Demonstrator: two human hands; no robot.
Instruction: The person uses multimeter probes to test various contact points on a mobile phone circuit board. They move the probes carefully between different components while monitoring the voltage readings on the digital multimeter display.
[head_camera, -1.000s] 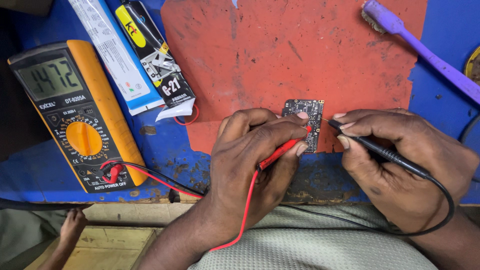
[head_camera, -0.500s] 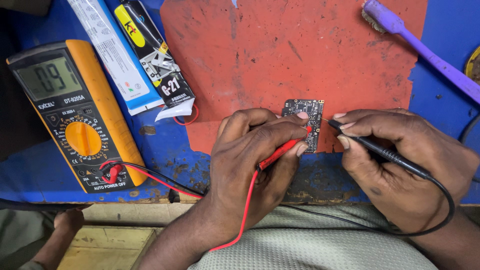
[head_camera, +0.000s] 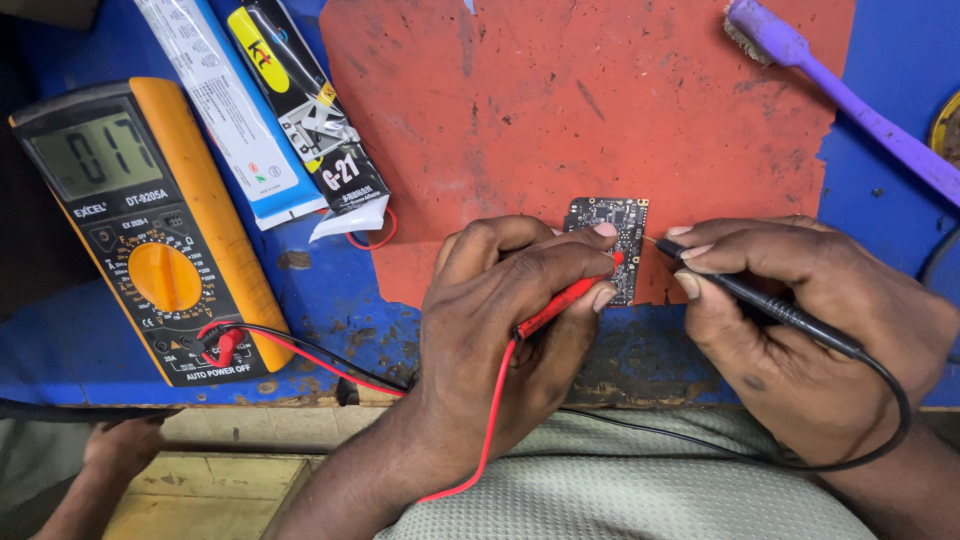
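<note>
A small dark circuit board (head_camera: 612, 222) lies on a red mat (head_camera: 560, 110) near the table's front edge. My left hand (head_camera: 505, 320) grips a red test probe (head_camera: 560, 298), its tip touching the board's right side. My right hand (head_camera: 800, 330) holds a black test probe (head_camera: 760, 305), its thin tip against the board's right edge. Red and black leads run from the probes to a yellow-and-black multimeter (head_camera: 140, 225) at the left, whose grey screen shows digits.
Two flat tubes, one white-and-blue (head_camera: 225, 110) and one black-and-yellow (head_camera: 310, 110), lie beside the meter. A purple brush (head_camera: 850, 100) rests at top right. The blue table (head_camera: 330, 300) ends just below my hands. Another person's hand (head_camera: 125, 445) shows under the edge, bottom left.
Both hands and probes stay where they were on the board. The meter's reading has changed. The other person's hand below the table has shifted slightly.
</note>
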